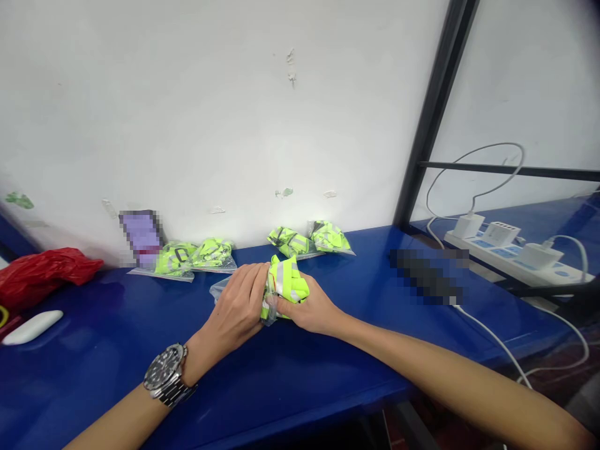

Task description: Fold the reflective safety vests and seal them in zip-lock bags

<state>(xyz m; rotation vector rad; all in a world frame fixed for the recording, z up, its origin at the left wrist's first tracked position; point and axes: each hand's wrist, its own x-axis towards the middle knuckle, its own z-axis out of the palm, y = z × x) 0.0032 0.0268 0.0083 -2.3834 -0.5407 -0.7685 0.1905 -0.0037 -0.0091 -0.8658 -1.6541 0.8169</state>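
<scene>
A fluorescent yellow hi-vis vest [284,289], rolled into a tight bundle with grey reflective strips showing, is gripped between both hands above a blue table [117,300]; whether it touches the table cannot be told. The bundle is pressed from its left side by the fingers of the left hand [237,299], which are kept close together and curled over it. It is pressed from its right side by the right hand [307,306], with the thumb pushed against its lower edge. A clear plastic bag [220,289] is caught under the bundle, its mouth lying toward the left hand.

A steel-bracelet wristwatch [165,375] with a black dial is worn on the left wrist, below and left of the bundle; no dial markings can be read. Behind the bundle, against a white wall [187,112], two bagged vests [288,242] lie to the right and two bagged vests [174,259] to the left, beside a pixelated purple item [142,237]. Farther left are a red plastic bag [44,275] and a white oblong object [32,327]. Well right of the bundle are a pixelated dark object [429,275] and a white power strip [515,259] with chargers and cables; no writing is legible on it.
</scene>
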